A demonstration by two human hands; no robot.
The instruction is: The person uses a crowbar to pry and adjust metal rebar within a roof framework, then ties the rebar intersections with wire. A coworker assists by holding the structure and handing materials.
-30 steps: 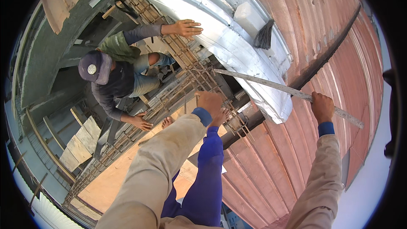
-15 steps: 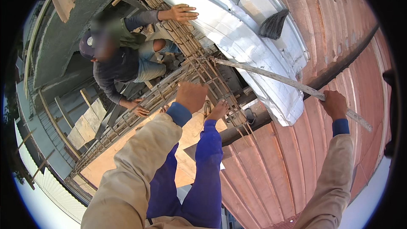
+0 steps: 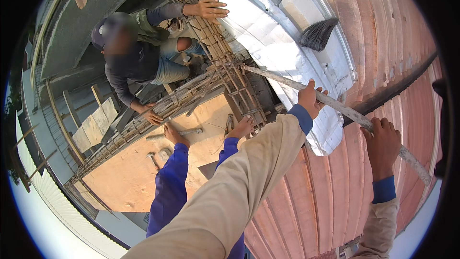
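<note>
A long, straight grey bar [image 3: 352, 112] slants from a joint in the tied rebar cage [image 3: 232, 74] down to the right. My left hand [image 3: 311, 100] is closed round its middle, above the white metal sheet. Further along, toward the bar's free end, my right hand [image 3: 382, 146] is closed over it, fingers partly hidden. The bar's far end meets the rebar at the cage corner; how it grips there is too small to tell. Near my bare feet, a hammer [image 3: 175, 134] and pliers [image 3: 229, 123] lie on a plywood board [image 3: 129, 177].
A co-worker [image 3: 139, 52] crouches at the left beyond the cage, one hand on the rebar, the other by the white sheet [image 3: 268, 43]. A bundle of black wire [image 3: 318, 34] lies on that sheet beside a pale block [image 3: 297, 7]. Reddish corrugated roofing [image 3: 297, 201] spreads at the right.
My left hand has moved right, from over the cage onto the bar. My right hand stays on the bar, slightly lower in view. The view has shifted, showing more plywood and tools.
</note>
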